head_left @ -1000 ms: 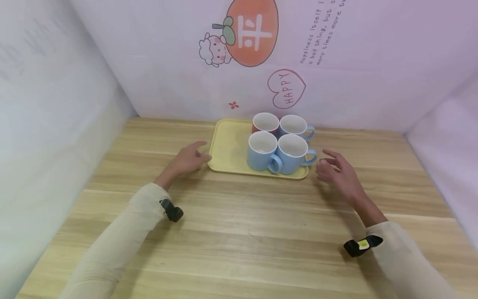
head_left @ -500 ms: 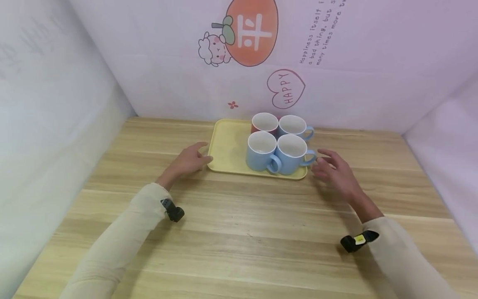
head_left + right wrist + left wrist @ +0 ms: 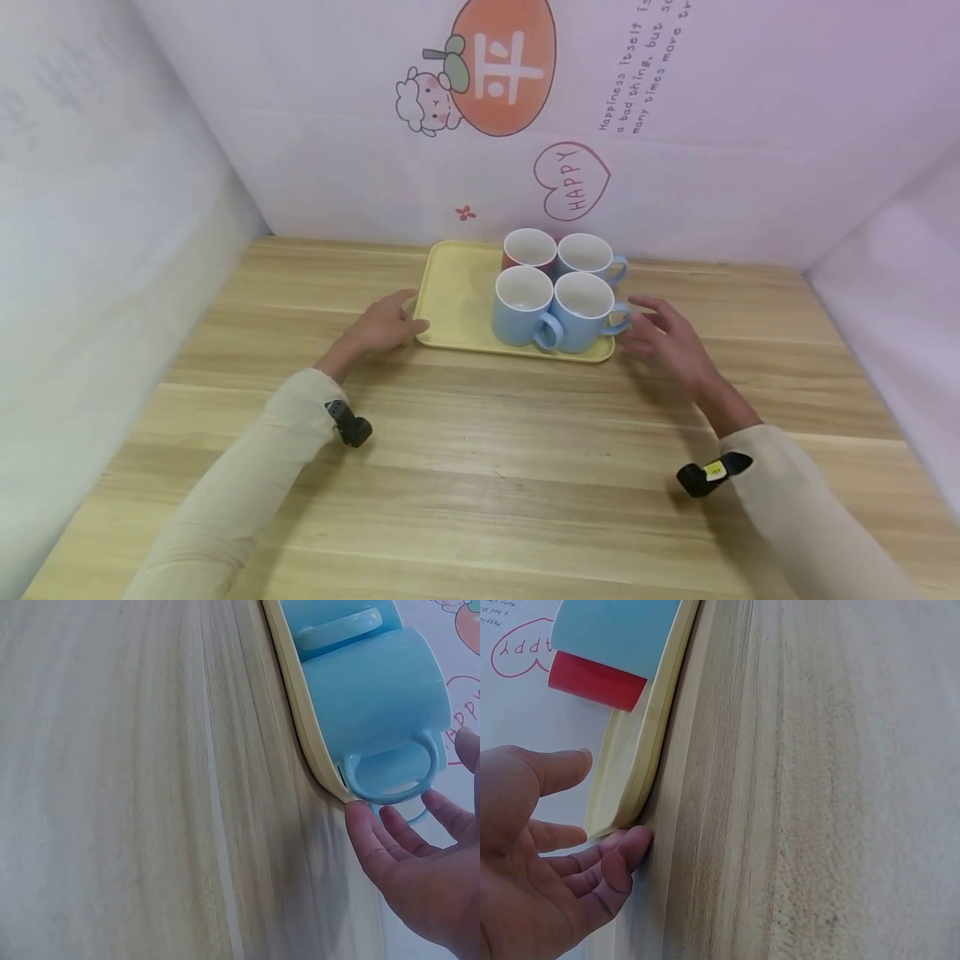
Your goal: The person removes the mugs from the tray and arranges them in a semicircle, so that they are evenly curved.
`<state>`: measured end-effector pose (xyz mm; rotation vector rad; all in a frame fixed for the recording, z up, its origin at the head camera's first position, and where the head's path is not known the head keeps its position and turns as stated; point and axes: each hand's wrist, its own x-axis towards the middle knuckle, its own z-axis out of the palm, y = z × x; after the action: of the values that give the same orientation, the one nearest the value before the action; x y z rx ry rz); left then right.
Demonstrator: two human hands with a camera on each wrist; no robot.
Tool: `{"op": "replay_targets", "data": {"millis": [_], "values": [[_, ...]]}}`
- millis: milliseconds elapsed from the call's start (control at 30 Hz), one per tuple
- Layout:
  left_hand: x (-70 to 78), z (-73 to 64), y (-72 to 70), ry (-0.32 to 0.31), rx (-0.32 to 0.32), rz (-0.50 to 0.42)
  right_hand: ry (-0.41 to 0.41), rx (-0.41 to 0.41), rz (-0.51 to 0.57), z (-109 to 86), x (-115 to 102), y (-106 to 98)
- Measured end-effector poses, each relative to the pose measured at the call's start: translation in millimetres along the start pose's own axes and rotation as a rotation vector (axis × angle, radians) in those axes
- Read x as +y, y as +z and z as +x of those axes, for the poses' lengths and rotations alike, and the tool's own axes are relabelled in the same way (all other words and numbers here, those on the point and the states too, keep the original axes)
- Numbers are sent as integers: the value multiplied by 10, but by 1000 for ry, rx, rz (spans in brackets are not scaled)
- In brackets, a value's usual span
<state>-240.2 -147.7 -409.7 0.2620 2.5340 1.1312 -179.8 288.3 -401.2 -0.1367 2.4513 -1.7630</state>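
Note:
A yellow tray (image 3: pixel 457 304) lies on the wooden table with mugs on its right part. Two light blue mugs stand in front, one on the left (image 3: pixel 517 321) and one on the right (image 3: pixel 581 323). Behind them are a red mug (image 3: pixel 512 259) and another light blue mug (image 3: pixel 583 265). My left hand (image 3: pixel 382 323) is at the tray's left end; its fingertips come up to the rim, the thumb apart above it. My right hand (image 3: pixel 670 337) reaches the right end with loosely bent fingers, near the front right mug's handle (image 3: pixel 397 796).
The wooden table (image 3: pixel 480 467) stretches in front of the tray. Close behind the tray rises a white printed cloth (image 3: pixel 337 167), with another white cloth wall (image 3: pixel 97 208) on the left.
My right hand has moved left to the tray's right end. The left hand has shifted slightly towards the left rim. Tray and mugs stay in place.

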Motion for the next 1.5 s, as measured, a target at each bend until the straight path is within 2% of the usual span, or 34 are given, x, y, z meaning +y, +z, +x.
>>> {"op": "replay_targets", "data": {"millis": [300,533,833,1133,1333,1500], "values": [[-28,21,23,-7,-6,-22,20,-26,19,85,29,30],[-34,43,28,27,-37,-22,31,-6,-3,126,63,51],[-44,58,51,3,-41,4,73,-8,-17,121,67,82],[-53,77,82,14,-21,-4,108,-19,-65,131,73,86],[-33,67,83,24,3,23,113,-18,-85,148,33,86],[-30,62,80,33,19,40,103,-28,-63,165,6,86]]}}
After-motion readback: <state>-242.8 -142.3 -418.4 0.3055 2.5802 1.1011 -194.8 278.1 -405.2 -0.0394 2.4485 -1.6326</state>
